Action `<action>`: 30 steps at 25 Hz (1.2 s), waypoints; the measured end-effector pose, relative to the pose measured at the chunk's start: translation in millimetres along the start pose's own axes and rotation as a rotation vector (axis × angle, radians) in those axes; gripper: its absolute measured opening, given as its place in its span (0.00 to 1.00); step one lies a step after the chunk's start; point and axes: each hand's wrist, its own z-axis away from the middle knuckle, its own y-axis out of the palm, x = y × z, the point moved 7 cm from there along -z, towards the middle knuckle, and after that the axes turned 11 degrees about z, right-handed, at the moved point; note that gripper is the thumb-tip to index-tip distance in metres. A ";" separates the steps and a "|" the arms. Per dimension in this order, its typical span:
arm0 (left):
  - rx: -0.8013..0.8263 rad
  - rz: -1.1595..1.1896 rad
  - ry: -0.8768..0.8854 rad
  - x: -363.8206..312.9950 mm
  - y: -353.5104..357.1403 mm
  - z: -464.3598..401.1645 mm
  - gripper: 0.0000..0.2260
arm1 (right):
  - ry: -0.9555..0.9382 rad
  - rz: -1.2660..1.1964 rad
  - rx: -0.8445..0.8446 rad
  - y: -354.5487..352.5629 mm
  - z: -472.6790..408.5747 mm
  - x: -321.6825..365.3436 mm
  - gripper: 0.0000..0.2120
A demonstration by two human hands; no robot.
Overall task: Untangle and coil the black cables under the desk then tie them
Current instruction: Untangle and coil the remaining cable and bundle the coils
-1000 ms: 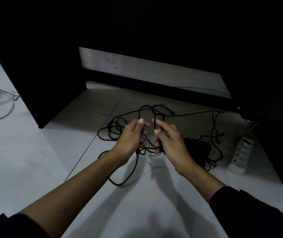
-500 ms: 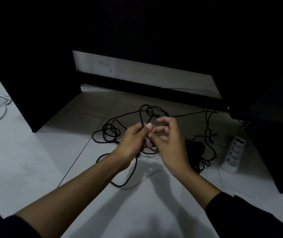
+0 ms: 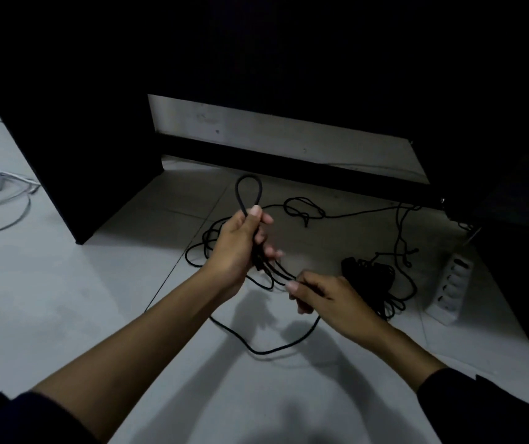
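under the desk (image 3: 96, 149) | left hand (image 3: 237, 248) grips cable loop (image 3: 249, 193) | right hand (image 3: 330, 296) pinches strand, seemingly | power strip (image 3: 450, 291) right, tangled pile (image 3: 375, 280) beside it

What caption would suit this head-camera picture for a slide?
Left hand holds up a loop of black cable while the right hand pinches a strand lower down, beside a white power strip.

Matt black cable (image 3: 249, 187); smooth tiled floor (image 3: 64, 283) (faint sheen).
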 end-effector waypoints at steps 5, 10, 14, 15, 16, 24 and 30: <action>0.034 -0.182 -0.079 1.2 -5.6 3.5 0.12 | -0.032 0.053 0.038 -22.8 -4.0 -1.8 0.04; 0.103 -0.344 -0.188 15.5 -2.4 8.9 0.14 | -0.150 0.329 -0.037 -38.5 -16.8 28.9 0.04; 0.180 -0.415 -0.236 24.2 5.4 15.4 0.12 | -0.216 0.417 -0.129 -41.1 -21.6 52.9 0.07; 0.205 -0.430 -0.241 26.0 7.1 16.9 0.12 | -0.224 0.424 -0.132 -38.8 -21.4 55.4 0.08; 0.226 -0.462 -0.236 27.1 8.1 18.0 0.12 | -0.229 0.421 -0.135 -36.8 -21.2 56.7 0.09; 0.209 -0.578 -0.215 25.8 5.4 15.0 0.15 | -0.395 0.597 -0.125 -59.0 -15.5 63.0 0.05; 0.336 -0.691 -0.170 23.2 12.9 20.3 0.18 | -0.416 0.733 -0.353 -70.7 -14.0 71.4 0.12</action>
